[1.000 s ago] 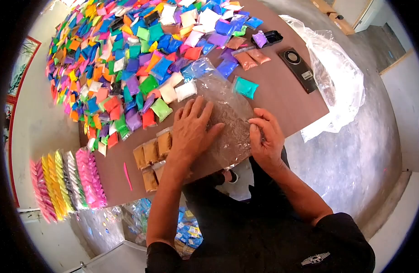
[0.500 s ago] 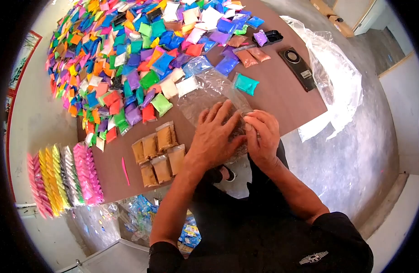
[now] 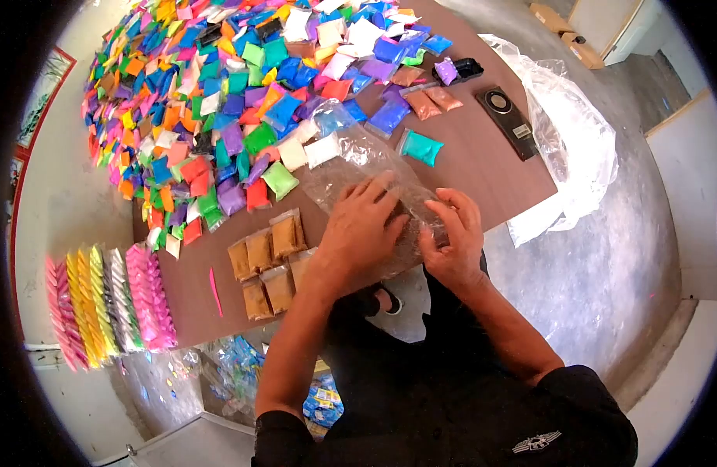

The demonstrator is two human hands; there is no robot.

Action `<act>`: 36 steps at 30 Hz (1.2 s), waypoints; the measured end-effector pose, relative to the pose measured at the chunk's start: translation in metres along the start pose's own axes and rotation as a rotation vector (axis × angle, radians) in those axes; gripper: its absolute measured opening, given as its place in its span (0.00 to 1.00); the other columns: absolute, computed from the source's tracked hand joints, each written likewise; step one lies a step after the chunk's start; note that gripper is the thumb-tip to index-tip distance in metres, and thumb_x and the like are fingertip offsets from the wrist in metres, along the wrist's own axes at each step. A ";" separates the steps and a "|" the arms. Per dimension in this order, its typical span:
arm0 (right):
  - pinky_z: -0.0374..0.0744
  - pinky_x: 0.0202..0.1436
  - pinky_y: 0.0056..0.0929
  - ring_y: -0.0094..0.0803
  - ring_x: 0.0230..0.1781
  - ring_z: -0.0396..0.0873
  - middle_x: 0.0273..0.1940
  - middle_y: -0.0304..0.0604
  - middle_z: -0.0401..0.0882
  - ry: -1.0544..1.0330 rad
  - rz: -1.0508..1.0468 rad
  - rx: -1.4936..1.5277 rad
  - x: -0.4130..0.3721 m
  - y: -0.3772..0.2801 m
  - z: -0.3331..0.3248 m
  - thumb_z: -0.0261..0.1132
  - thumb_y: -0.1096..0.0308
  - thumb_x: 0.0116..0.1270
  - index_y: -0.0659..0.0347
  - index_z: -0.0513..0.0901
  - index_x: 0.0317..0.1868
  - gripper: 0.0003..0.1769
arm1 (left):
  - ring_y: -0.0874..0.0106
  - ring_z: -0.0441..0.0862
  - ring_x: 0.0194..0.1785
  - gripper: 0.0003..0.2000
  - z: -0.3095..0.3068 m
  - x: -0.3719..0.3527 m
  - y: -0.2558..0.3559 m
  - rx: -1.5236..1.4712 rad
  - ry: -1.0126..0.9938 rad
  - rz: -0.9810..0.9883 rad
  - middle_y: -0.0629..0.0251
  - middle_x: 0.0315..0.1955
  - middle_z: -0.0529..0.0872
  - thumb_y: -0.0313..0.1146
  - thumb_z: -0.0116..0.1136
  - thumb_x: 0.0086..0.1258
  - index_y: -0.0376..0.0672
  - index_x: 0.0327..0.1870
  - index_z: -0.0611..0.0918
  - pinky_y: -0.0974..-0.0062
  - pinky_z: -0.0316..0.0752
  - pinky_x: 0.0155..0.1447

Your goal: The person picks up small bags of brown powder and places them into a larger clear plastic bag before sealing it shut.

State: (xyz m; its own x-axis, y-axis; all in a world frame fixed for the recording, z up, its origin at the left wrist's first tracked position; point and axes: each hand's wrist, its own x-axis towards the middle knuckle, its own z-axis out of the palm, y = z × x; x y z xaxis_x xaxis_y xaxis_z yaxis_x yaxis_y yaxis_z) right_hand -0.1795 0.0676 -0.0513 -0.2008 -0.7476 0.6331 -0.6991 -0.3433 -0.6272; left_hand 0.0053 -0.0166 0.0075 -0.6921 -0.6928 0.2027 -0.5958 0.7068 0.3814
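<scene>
A clear plastic bag (image 3: 350, 156) lies at the table's front edge, under and between my hands. My left hand (image 3: 362, 226) rests on the bag with its fingers spread and slightly bent. At the bag's right side is my right hand (image 3: 454, 237), its thumb and fingers apart and curved. To the left of my left hand, several small packets of brown material (image 3: 278, 289) lie in two rows, partly covered by my forearm. Beyond the bag sit a teal packet (image 3: 420, 148) and a white packet (image 3: 322, 149).
A large heap of colourful packets (image 3: 234, 136) covers the table's far left. Bundled strips of packets (image 3: 150, 300) and a pink stick (image 3: 215, 292) lie at left. A black device (image 3: 506, 121), a black tray (image 3: 466, 68) and crumpled plastic sheeting (image 3: 576, 140) are at right.
My right hand has opened from a pinch at the bag's edge, its fingers now apart. My left hand has shifted slightly left and down over the bag.
</scene>
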 end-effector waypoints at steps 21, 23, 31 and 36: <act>0.86 0.57 0.43 0.49 0.54 0.88 0.53 0.46 0.89 0.092 -0.003 -0.013 -0.001 0.003 0.012 0.73 0.80 0.59 0.59 0.90 0.51 0.18 | 0.44 0.79 0.70 0.26 -0.005 0.019 -0.028 0.255 0.066 -0.174 0.48 0.69 0.84 0.48 0.68 0.76 0.39 0.67 0.86 0.50 0.75 0.73; 0.86 0.57 0.43 0.48 0.53 0.88 0.53 0.46 0.89 0.104 0.000 -0.020 -0.002 0.004 0.013 0.74 0.80 0.59 0.59 0.90 0.51 0.18 | 0.45 0.78 0.71 0.27 -0.004 0.000 -0.005 0.219 0.117 -0.093 0.50 0.69 0.84 0.49 0.70 0.74 0.39 0.67 0.86 0.46 0.74 0.73; 0.86 0.59 0.43 0.49 0.55 0.88 0.56 0.45 0.89 0.091 -0.022 -0.062 -0.004 0.007 0.014 0.75 0.78 0.59 0.58 0.91 0.52 0.19 | 0.52 0.79 0.72 0.24 0.025 -0.029 0.019 0.241 0.123 -0.076 0.55 0.69 0.82 0.44 0.71 0.71 0.43 0.63 0.85 0.52 0.71 0.73; 0.86 0.59 0.42 0.48 0.55 0.88 0.57 0.45 0.89 0.107 -0.037 -0.049 -0.010 0.013 0.018 0.76 0.79 0.59 0.58 0.90 0.53 0.20 | 0.55 0.80 0.72 0.21 0.026 -0.046 0.035 0.147 0.169 -0.010 0.56 0.68 0.84 0.41 0.71 0.71 0.44 0.63 0.86 0.53 0.73 0.73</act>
State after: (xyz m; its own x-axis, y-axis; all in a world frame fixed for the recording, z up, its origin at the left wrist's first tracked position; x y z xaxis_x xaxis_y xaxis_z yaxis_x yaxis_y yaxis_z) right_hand -0.1742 0.0600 -0.0745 -0.2450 -0.6688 0.7019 -0.7395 -0.3393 -0.5814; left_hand 0.0055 0.0434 -0.0122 -0.6150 -0.7056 0.3520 -0.6639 0.7042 0.2517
